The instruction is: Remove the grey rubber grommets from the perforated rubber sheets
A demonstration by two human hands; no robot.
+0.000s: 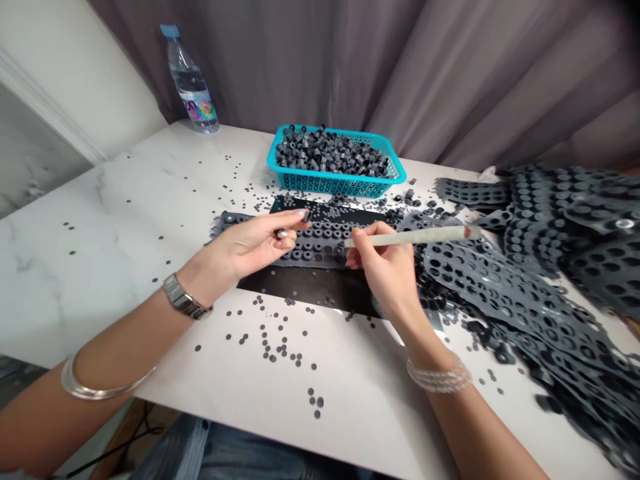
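Between the thumb and forefinger of my left hand (255,247) is a small black rubber bushing (307,217). My right hand (387,267) is closed around a slim, pale, pen-like tool (425,235). Its reddish end sticks out to the right, and its tip points left. Below both hands lies a grey moulded rubber sheet (327,233) with rows of round ring-shaped parts, some of its places being holes. Part of the sheet is hidden by my hands. It rests on a black mat (300,283).
Behind the sheet stands a turquoise basket (335,183) heaped with small grey-black bushings. Perforated rubber sheets (500,280) pile up on the right. Small black discs (273,357) are scattered over the white table (150,327). A water bottle (193,90) stands at the back left, before a curtain (310,60).
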